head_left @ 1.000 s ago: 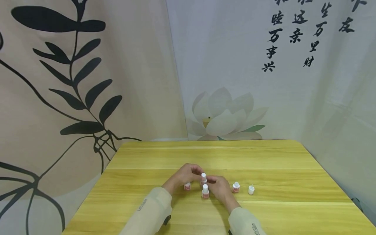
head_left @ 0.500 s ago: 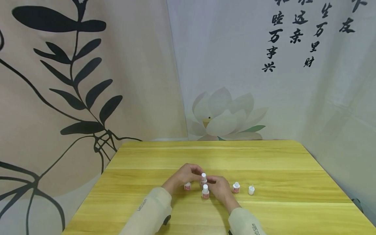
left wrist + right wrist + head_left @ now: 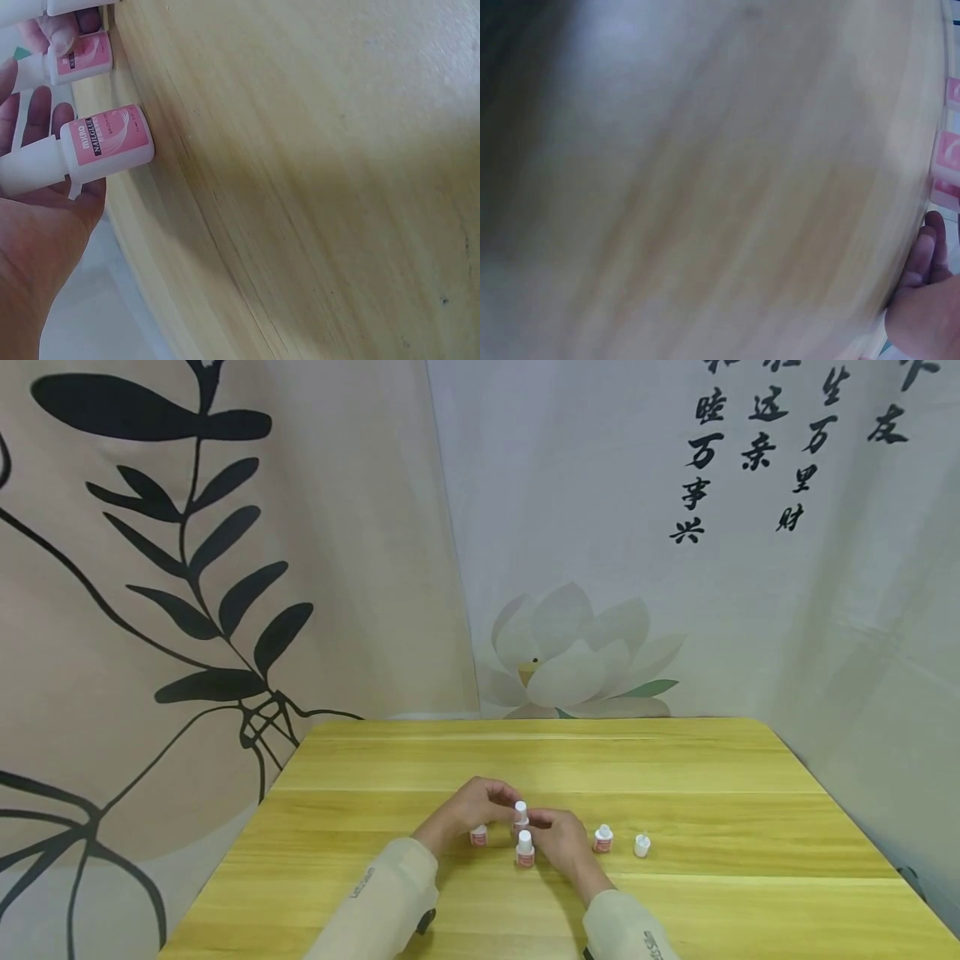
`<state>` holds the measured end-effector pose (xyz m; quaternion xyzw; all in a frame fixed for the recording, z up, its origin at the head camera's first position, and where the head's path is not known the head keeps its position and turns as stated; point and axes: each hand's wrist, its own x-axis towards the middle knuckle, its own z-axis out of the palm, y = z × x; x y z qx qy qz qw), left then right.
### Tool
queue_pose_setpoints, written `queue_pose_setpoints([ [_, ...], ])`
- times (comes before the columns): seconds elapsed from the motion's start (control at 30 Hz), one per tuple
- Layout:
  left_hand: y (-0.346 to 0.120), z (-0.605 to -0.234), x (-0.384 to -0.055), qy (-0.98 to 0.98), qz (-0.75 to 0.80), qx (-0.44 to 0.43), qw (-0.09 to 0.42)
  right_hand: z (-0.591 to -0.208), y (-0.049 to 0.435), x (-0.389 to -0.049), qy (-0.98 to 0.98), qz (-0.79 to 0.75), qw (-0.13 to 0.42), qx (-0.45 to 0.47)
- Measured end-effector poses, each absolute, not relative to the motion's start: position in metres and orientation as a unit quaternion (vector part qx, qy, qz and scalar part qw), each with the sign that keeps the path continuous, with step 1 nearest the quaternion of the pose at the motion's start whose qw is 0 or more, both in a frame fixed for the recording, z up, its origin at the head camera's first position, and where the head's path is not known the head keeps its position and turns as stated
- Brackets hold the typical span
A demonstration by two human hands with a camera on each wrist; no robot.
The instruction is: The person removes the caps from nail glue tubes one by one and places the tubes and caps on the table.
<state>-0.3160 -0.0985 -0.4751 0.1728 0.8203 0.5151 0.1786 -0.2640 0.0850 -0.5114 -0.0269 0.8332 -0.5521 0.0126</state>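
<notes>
The right hand's grip point(image 3: 562, 841) pinched the small white plastic, pink-labelled bottle point(image 3: 86, 57) near the middle of the bench point(image 3: 675, 760), well in from both side edges; whether the left hand's grip point(image 3: 478, 803) pinched its white cap point(image 3: 521, 808) could not be told. A sideways slip might have toppled the matching bottle point(image 3: 525, 852) just in front. The white cap pointed up, the long axis near vertical.

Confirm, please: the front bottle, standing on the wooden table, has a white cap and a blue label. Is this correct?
No: the label is pink-red, not blue, as the head view shows. The front bottle stands on the wooden table, with a white cap.
</notes>
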Motion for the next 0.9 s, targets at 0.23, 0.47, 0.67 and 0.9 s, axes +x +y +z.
queue_pose_setpoints([
  [0.23,-0.0975,-0.4755,-0.3154,0.823,0.511,0.177,0.175,-0.5138,0.0852,-0.2659,0.835,-0.55,0.016,-0.025],
  [0.47,-0.0972,-0.4745,-0.315,0.817,0.519,0.181,0.174,-0.5147,0.0854,-0.267,0.836,-0.548,0.012,-0.027],
  [0.67,-0.0979,-0.4746,-0.3156,0.82,0.514,0.177,0.181,-0.514,0.0852,-0.2659,0.836,-0.548,0.009,-0.025],
  [0.9,-0.0962,-0.4742,-0.3142,0.82,0.517,0.175,0.174,-0.5147,0.0863,-0.2653,0.833,-0.552,0.012,-0.032],
])
